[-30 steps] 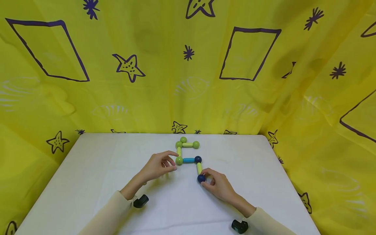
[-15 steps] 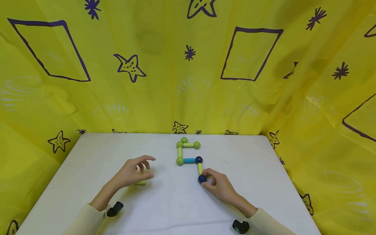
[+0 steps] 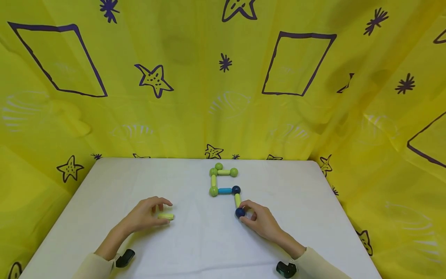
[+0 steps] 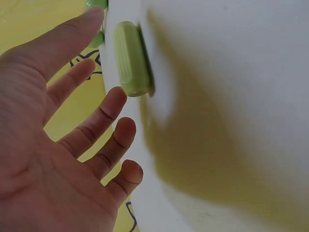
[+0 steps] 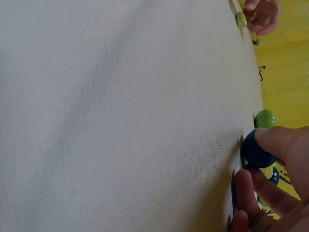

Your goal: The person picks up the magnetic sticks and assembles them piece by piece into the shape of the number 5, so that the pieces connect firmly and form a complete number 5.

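Note:
My left hand (image 3: 146, 214) hovers at a loose light-green rod (image 3: 166, 216), thumb and fingers spread on either side of it. In the left wrist view the rod (image 4: 131, 60) lies on the white cloth, apart from the thumb, with a fingertip close to its end. My right hand (image 3: 262, 223) pinches a dark blue ball (image 3: 239, 212) between thumb and fingers. That ball ends a chain: a light-green rod (image 3: 237, 200) runs up to another dark blue ball (image 3: 236, 190), then a light-blue rod (image 3: 225, 191) leads to a green ball (image 3: 213, 191).
Farther back, the chain continues with an upright-lying green rod (image 3: 213, 180), a corner green ball (image 3: 213, 171), a second green ball (image 3: 218, 166) touching it, and a sideways rod (image 3: 224, 172) ending in a ball (image 3: 234, 172). A yellow patterned curtain (image 3: 181, 116) hangs behind the white table (image 3: 115, 182).
My left hand has moved left and toward me, from beside the chain's green ball to around the loose green rod. The right hand stays on the dark blue ball.

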The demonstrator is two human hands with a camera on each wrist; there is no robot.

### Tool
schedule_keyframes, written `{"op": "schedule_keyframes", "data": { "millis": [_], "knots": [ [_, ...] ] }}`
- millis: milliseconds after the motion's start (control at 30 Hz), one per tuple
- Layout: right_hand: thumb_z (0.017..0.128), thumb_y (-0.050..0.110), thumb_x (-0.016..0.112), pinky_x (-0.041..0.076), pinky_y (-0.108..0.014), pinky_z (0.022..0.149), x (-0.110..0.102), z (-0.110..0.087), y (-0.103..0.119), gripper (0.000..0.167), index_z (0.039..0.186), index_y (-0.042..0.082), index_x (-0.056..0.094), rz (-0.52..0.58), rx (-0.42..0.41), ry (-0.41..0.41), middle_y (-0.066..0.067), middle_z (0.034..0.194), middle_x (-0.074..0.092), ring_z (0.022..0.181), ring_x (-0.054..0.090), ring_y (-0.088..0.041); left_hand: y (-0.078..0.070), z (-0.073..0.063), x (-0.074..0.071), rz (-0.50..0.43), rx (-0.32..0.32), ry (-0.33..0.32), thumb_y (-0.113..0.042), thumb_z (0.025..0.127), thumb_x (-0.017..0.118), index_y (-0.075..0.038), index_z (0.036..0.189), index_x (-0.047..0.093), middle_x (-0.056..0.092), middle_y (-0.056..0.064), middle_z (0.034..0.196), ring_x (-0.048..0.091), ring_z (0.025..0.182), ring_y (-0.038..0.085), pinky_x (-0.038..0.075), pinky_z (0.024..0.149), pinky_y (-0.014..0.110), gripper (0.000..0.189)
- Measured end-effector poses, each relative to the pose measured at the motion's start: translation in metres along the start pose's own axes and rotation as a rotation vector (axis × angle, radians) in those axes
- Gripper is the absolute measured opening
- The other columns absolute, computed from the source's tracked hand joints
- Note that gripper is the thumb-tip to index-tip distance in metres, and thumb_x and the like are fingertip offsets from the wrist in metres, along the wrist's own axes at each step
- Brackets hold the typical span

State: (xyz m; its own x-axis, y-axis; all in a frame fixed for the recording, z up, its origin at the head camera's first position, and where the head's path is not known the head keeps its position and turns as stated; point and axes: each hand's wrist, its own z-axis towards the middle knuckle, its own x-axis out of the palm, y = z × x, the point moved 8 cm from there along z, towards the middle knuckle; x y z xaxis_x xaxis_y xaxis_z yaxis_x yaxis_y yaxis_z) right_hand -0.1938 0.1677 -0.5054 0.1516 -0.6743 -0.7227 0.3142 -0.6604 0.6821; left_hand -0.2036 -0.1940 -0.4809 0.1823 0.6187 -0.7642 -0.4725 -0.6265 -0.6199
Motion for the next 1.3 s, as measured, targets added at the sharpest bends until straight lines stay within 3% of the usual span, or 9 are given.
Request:
{"op": "schedule_keyframes", "data": {
  "millis": [500, 1300],
  "knots": [
    [0.089, 0.015, 0.082, 0.041, -0.022, 0.056, 0.0003, 0.0, -0.0008, 0.033, 0.118, 0.021, 0.067, -0.005, 0.007, -0.002, 0.004, 0.105, 0.071, 0.061, 0.048, -0.004, 0.0089, -0.0051, 0.0063, -0.022, 0.037, 0.038, -0.017, 0.081, 0.088, -0.019, 0.105, 0.075, 0.062, -0.011, 0.089, 0.051, 0.078, 0.013, 0.042, 0.069, 0.028, 0.028],
    [0.089, 0.016, 0.081, 0.042, -0.022, 0.056, -0.001, 0.0006, -0.0011, 0.031, 0.117, 0.021, 0.068, 0.019, -0.011, -0.015, 0.003, 0.105, 0.072, 0.061, 0.049, -0.003, 0.0091, -0.001, 0.0081, -0.023, 0.004, 0.072, -0.012, 0.083, 0.086, -0.019, 0.1, 0.077, 0.064, -0.014, 0.089, 0.052, 0.078, 0.009, 0.044, 0.07, 0.029, 0.02]
  ]
}}
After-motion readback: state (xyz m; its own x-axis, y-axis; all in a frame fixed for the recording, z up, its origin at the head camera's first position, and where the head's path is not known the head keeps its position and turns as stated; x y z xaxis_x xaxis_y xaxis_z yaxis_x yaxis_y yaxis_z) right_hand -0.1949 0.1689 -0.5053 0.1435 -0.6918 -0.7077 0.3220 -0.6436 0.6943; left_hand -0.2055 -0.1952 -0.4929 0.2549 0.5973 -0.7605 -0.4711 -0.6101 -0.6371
